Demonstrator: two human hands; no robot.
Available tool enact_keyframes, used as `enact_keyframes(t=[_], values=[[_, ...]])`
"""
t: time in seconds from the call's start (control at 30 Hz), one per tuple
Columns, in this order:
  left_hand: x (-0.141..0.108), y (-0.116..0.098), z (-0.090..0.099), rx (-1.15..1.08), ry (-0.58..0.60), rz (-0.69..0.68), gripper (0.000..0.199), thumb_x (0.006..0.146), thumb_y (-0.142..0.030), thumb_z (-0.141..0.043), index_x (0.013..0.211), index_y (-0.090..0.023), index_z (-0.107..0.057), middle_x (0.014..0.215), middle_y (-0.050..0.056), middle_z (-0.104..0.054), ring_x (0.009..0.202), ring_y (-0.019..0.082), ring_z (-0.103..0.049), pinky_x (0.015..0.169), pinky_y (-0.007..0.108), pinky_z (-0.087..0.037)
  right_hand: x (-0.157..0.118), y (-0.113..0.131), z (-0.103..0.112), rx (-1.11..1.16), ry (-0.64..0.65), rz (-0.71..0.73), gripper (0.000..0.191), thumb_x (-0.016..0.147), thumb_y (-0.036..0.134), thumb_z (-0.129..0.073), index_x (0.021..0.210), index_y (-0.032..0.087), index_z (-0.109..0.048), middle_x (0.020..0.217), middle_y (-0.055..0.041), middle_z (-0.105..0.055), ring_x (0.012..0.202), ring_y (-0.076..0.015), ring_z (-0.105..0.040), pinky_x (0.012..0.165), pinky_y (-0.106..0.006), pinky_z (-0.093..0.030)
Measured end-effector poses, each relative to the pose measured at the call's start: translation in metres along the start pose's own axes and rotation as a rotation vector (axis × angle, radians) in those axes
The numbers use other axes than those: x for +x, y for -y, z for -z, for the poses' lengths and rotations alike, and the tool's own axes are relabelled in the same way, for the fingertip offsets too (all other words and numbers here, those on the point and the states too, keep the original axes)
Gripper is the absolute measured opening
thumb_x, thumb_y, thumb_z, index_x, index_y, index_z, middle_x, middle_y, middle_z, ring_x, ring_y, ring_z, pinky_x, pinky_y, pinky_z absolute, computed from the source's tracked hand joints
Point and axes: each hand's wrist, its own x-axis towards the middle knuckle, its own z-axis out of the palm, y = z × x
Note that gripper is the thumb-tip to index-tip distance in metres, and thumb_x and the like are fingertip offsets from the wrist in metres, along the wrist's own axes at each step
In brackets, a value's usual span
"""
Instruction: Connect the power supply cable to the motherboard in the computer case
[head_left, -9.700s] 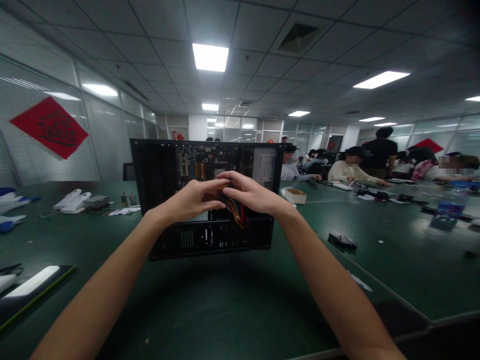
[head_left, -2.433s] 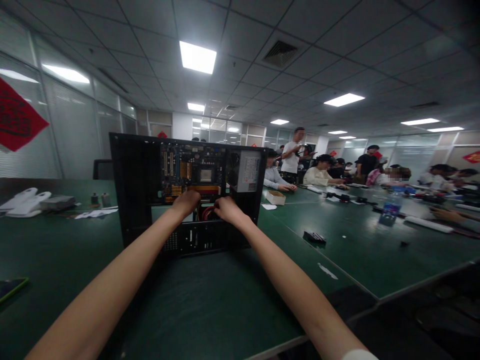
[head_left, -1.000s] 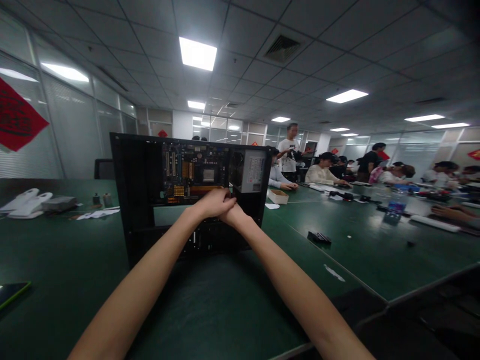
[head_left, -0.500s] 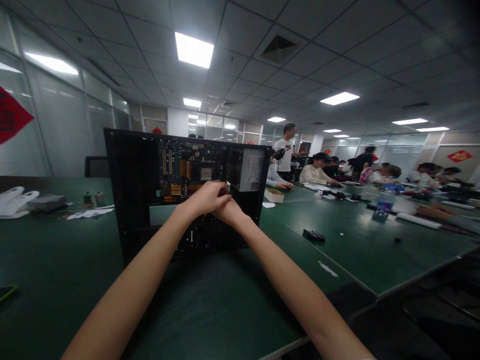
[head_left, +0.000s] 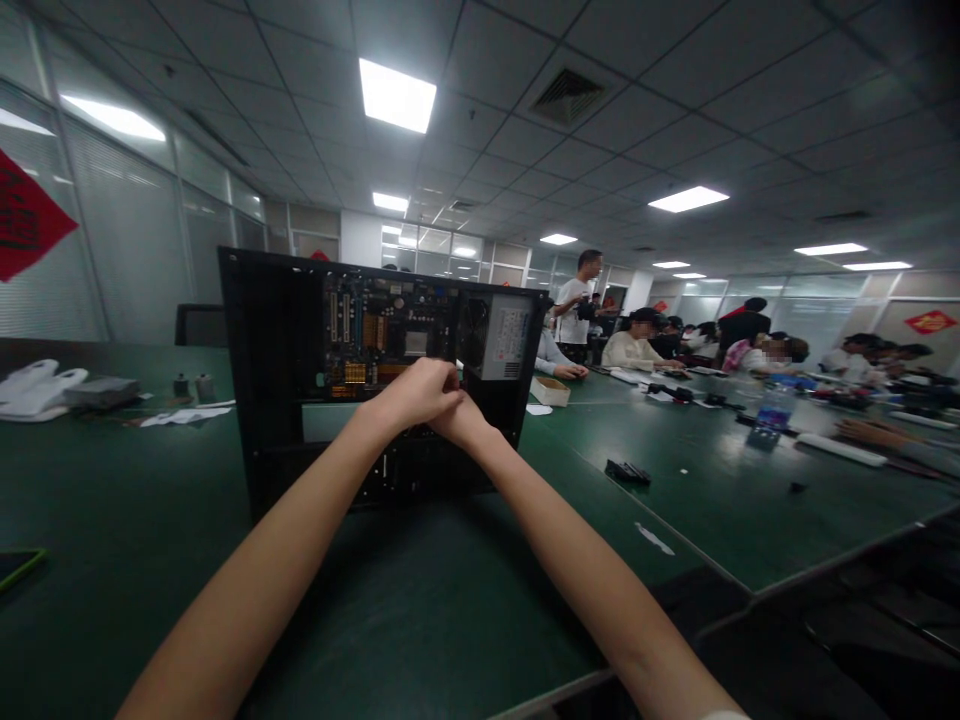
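Note:
A black computer case (head_left: 277, 452) stands on the green table, its open side facing me. Inside it are a motherboard (head_left: 346, 335) with several slots and a silver power supply (head_left: 504, 338) at the upper right. My left hand (head_left: 420, 392) and my right hand (head_left: 457, 418) meet in front of the lower part of the motherboard. Both are closed, with the left fingers curled over against the right hand. Whatever lies between their fingers is hidden from me.
On the left are white plastic bags (head_left: 41, 390), a grey box (head_left: 103, 392) and a green-edged phone (head_left: 19, 568). A small open box (head_left: 551, 391), a black plastic part (head_left: 628, 472) and a water bottle (head_left: 775, 405) stand to the right. Several people sit along the tables beyond.
My view has shifted slightly. Both hands keep their place together before the motherboard, with hardly any visible movement. In the background, a standing person's arms have changed position.

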Motion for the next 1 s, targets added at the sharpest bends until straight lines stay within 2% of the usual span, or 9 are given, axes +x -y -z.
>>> enact_keyframes(t=[0.13,0.37,0.6,0.7,0.87,0.93,1.0], values=[[0.0,0.001,-0.001,-0.007,0.028,0.019,0.024,0.09,-0.027,-0.064,0.096,-0.01,-0.08,0.095,0.014,-0.079,0.088,0.026,-0.072,0.077,0.033,-0.052,-0.001,0.001,0.002,0.017,-0.003,0.015,0.048,0.099,0.009,-0.043,0.144,0.009,-0.059,0.145,-0.0213,-0.062,0.134,-0.0335,-0.058,0.112,-0.044,-0.048],[-0.002,-0.007,0.016,-0.063,0.049,0.043,0.014,0.084,-0.018,-0.071,0.093,-0.014,-0.081,0.091,0.008,-0.079,0.084,0.021,-0.071,0.076,0.029,-0.051,0.001,0.002,0.001,0.069,0.014,-0.024,0.048,0.1,0.011,-0.041,0.143,0.011,-0.061,0.143,-0.0199,-0.064,0.136,-0.0349,-0.056,0.108,-0.044,-0.051],[-0.001,0.003,0.004,-0.024,0.073,0.064,0.028,0.093,-0.033,-0.065,0.1,-0.011,-0.081,0.099,0.013,-0.08,0.09,0.026,-0.073,0.078,0.033,-0.052,-0.001,0.0,0.0,0.02,-0.005,0.026,0.047,0.1,0.012,-0.043,0.145,0.008,-0.059,0.143,-0.022,-0.062,0.134,-0.0346,-0.058,0.111,-0.045,-0.05],[0.0,0.003,0.001,-0.046,0.052,0.046,0.023,0.091,-0.028,-0.066,0.098,-0.012,-0.081,0.096,0.012,-0.08,0.088,0.024,-0.073,0.077,0.032,-0.052,0.0,-0.001,-0.002,0.014,0.002,0.02,0.047,0.101,0.012,-0.042,0.145,0.008,-0.059,0.145,-0.0223,-0.061,0.135,-0.0356,-0.057,0.109,-0.045,-0.05],[0.001,-0.002,0.008,-0.054,0.014,0.027,0.014,0.083,-0.018,-0.07,0.091,-0.015,-0.081,0.089,0.008,-0.079,0.083,0.022,-0.072,0.076,0.03,-0.052,0.003,-0.002,-0.004,-0.022,0.028,0.06,0.047,0.103,0.012,-0.037,0.142,0.01,-0.062,0.15,-0.0214,-0.057,0.133,-0.0365,-0.058,0.104,-0.044,-0.052],[0.001,0.0,0.011,-0.064,0.005,0.036,0.017,0.084,-0.017,-0.067,0.093,-0.015,-0.081,0.093,0.008,-0.08,0.086,0.022,-0.072,0.078,0.03,-0.052,0.002,-0.002,-0.003,-0.021,0.009,0.03,0.044,0.105,0.019,-0.038,0.141,0.01,-0.063,0.144,-0.023,-0.062,0.125,-0.0373,-0.063,0.098,-0.044,-0.054],[0.0,0.006,0.013,-0.054,-0.008,0.053,0.02,0.086,-0.017,-0.064,0.096,-0.015,-0.081,0.097,0.009,-0.08,0.09,0.023,-0.073,0.08,0.03,-0.052,-0.001,-0.001,-0.001,-0.02,-0.005,-0.02,0.043,0.108,0.027,-0.037,0.135,0.01,-0.066,0.128,-0.0237,-0.07,0.114,-0.0372,-0.069,0.091,-0.043,-0.056]])
